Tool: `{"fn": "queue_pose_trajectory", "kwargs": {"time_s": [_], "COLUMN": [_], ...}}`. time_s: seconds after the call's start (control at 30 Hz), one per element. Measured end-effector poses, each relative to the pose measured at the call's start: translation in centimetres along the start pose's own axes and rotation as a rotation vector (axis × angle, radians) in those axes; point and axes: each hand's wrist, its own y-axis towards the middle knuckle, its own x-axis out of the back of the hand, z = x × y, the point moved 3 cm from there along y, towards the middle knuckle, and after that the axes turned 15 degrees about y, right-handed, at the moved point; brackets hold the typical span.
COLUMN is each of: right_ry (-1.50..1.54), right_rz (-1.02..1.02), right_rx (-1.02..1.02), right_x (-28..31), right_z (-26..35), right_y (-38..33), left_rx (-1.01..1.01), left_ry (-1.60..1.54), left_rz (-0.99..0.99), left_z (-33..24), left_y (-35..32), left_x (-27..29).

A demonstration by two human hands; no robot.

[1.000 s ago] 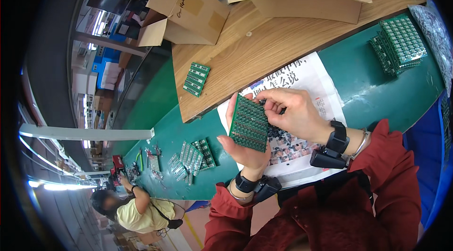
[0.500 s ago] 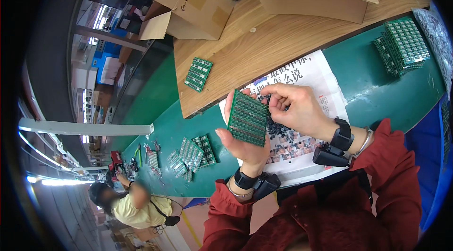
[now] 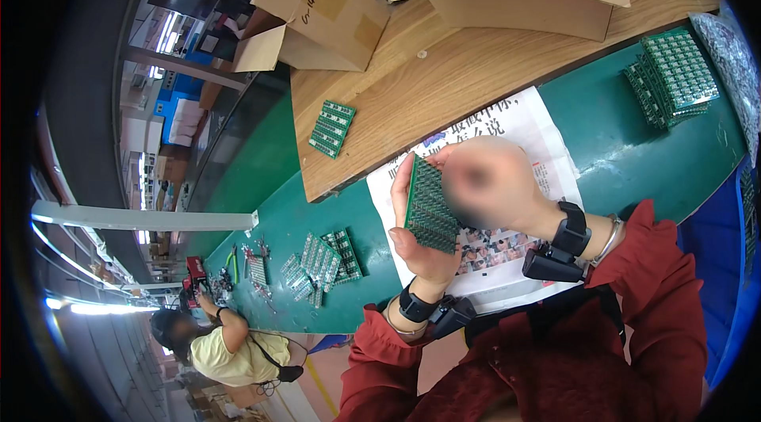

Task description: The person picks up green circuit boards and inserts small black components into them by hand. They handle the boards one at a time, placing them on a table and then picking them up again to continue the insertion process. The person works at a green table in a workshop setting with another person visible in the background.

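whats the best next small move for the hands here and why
Probably steady the circuit board with the left hand: it tilts in that hand above the newspaper, and the right hand is close beside it, its grip blurred.

Rectangular green circuit board, dense with small parts; aslant in the left hand

Your left hand cradles the green circuit board from below and from its left, thumb up at its lower left edge, fingers along its upper left side. Your right hand bends in close on the right of the board (a blur hides how its fingers are set). Your left forearm, sleeved in red, slants below the board; your right forearm, sleeved alike, lies to its lower right.
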Motion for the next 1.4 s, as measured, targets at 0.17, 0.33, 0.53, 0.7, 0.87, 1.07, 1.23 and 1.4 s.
{"fn": "queue_pose_trajectory", "kwargs": {"time_s": [0.17,0.33,0.53,0.7,0.87,1.07,1.23,1.4], "right_ry": [0.12,0.149,0.103,0.105,0.203,0.15,0.131,0.158], "right_rz": [-0.078,-0.101,-0.048,-0.067,-0.202,-0.16,-0.148,-0.199], "right_rx": [-0.016,-0.022,0.016,0.053,0.06,0.029,0.078,0.108], "right_x": [0.0,-0.1,0.2,0.3,0.0,0.1,0.2,0.2], "right_z": [0.2,0.2,0.0,0.7,0.2,0.2,0.9,0.8], "right_y": [0.0,0.0,0.1,0.1,0.0,0.1,0.1,0.3], "left_rx": [0.053,0.023,0.006,0.037,0.044,0.032,0.033,0.019], "left_ry": [-0.06,-0.015,0.009,-0.007,0.027,0.068,0.044,0.115], "left_rz": [-0.023,0.059,0.093,0.023,0.157,0.189,0.078,0.168], "left_z": [0.0,0.0,0.1,-0.2,-0.1,0.0,0.4,0.0], "left_y": [0.4,0.0,0.0,0.4,-0.1,-0.3,-0.1,-0.1], "left_x": [0.1,-0.4,-0.4,0.1,-0.6,-0.6,-0.1,-0.5]}}
